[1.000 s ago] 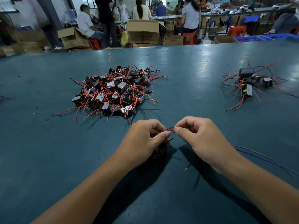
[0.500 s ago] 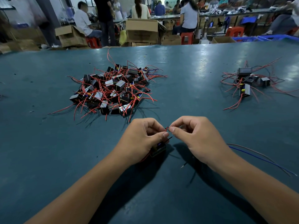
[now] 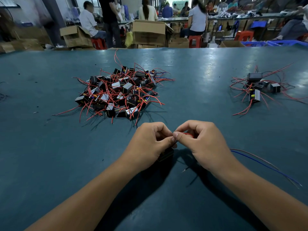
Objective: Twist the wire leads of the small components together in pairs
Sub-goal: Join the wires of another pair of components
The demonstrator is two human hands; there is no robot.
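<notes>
Both forearms reach in over a dark teal counter (image 3: 50,164), its surface smooth and faintly glossy. The left hand (image 3: 148,144) and right hand (image 3: 205,144) meet thumb to thumb above it. The left grip is clenched around a small black component (image 3: 165,155) that peeks out beneath the palm, just above the counter. The right grip pinches the component's red lead (image 3: 188,134) between thumb and forefinger, right at the left thumb tip.

To the right, a blue wire (image 3: 266,165) and a grey one lie loose on the counter. Farther back on the left sits a big pile (image 3: 120,92) of black components with red leads; a smaller group (image 3: 260,87) lies far right, well apart.

Light glares off the far counter. Beyond its edge are cardboard boxes (image 3: 148,33), red stools (image 3: 194,41), blue crates (image 3: 283,42) and people (image 3: 197,19) at long benches.
</notes>
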